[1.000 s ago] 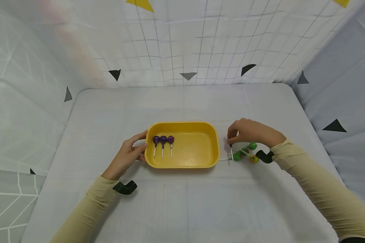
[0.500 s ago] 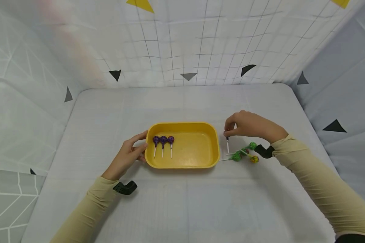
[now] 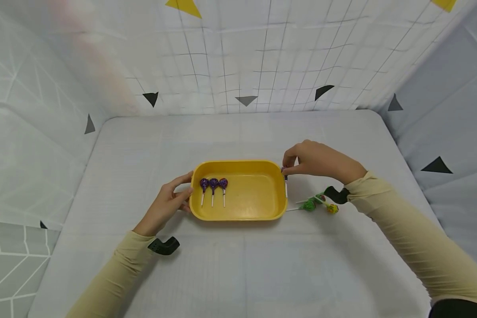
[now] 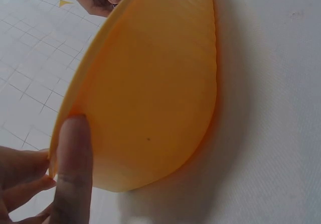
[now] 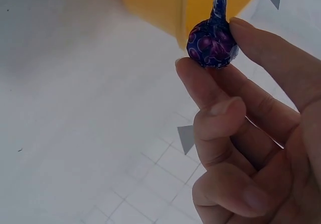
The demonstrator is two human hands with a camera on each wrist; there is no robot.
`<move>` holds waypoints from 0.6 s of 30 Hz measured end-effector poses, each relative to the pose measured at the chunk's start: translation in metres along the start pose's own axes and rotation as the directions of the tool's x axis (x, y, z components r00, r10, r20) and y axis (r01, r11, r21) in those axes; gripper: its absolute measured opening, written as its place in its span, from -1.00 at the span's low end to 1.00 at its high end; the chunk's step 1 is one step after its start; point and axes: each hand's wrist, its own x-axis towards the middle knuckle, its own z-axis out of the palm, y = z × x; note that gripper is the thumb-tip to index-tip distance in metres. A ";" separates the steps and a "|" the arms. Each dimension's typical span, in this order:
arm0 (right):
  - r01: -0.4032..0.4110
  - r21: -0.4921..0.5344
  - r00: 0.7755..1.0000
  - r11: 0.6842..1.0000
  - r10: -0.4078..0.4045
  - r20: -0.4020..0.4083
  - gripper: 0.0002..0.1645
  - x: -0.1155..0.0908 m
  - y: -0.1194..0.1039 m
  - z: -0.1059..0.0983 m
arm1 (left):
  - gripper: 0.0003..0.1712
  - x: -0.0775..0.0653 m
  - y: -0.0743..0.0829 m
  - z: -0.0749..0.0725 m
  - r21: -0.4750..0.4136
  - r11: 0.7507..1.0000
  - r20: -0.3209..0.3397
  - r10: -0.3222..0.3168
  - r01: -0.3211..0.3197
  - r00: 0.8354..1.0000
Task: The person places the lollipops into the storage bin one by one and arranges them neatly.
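Observation:
A yellow plastic tray (image 3: pixel 258 192) stands on the white table, with three purple-wrapped lollipops (image 3: pixel 213 183) lying side by side in its left part, sticks toward the person. My left hand (image 3: pixel 162 204) holds the tray's left end; in the left wrist view its thumb (image 4: pixel 75 153) presses the outer wall and the other fingers meet the rim. Over the tray's right rim, my right hand (image 3: pixel 322 162) pinches another purple lollipop (image 5: pixel 213 44) by its wrapped head between thumb and fingers. That lollipop's white stick hangs downward in the head view.
Right of the tray, a loose group of lollipops lies on the table, among them a green one (image 3: pixel 309 205) and a yellow one (image 3: pixel 332 209). The right forearm partly covers the group. One stick points toward the tray's right end. White sheets with grid lines surround the table.
My right hand has lifted the purple lollipop from beside the green ones and carried it left to the tray's right rim. The left hand and tray have stayed put.

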 end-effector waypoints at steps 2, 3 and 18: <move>0.010 -0.004 1.000 1.000 -0.010 0.001 -0.91 0.003 -0.003 0.000 | -0.35 0.000 0.000 0.000 -0.002 1.000 -0.001 0.001 -0.001 1.000; 0.015 -0.007 1.000 1.000 -0.015 0.002 -0.91 0.004 -0.005 0.000 | -0.35 0.000 0.000 0.000 -0.003 1.000 0.001 0.002 -0.002 1.000; 0.012 -0.045 0.999 0.999 -0.010 0.038 -0.85 0.025 -0.028 0.001 | -0.36 -0.001 0.000 0.000 -0.011 1.000 0.004 -0.006 0.006 1.000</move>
